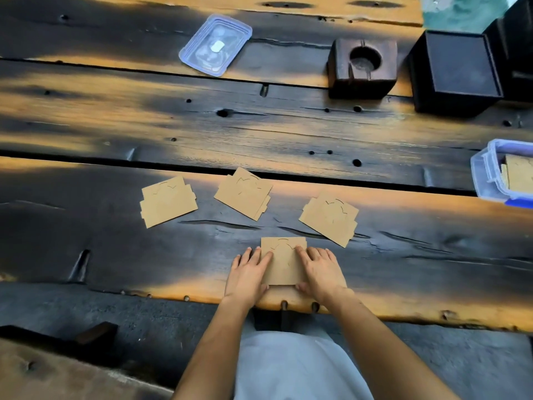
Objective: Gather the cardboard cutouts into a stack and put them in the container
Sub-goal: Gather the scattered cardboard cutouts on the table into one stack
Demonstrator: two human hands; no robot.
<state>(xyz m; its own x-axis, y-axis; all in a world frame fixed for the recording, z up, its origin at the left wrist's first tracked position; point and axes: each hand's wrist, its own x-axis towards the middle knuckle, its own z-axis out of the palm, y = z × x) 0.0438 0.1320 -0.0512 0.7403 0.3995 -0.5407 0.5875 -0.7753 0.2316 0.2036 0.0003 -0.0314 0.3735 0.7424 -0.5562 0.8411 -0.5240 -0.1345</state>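
1. Gathering is under way: the near cutout stack is pressed down under the flat, straight fingers of the left hand and right hand.
2. The left pile, middle pile and right pile are likely to be collected next, before the plastic container at the right is reached.

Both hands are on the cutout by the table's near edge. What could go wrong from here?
1. The cardboard cutout under the left hand and right hand lies near the table edge; a pull toward the body could drop it.
2. The three other piles lie skewed, so the stack may end up uneven.
3. The plastic container already holds cutouts; a crooked stack may catch its rim.
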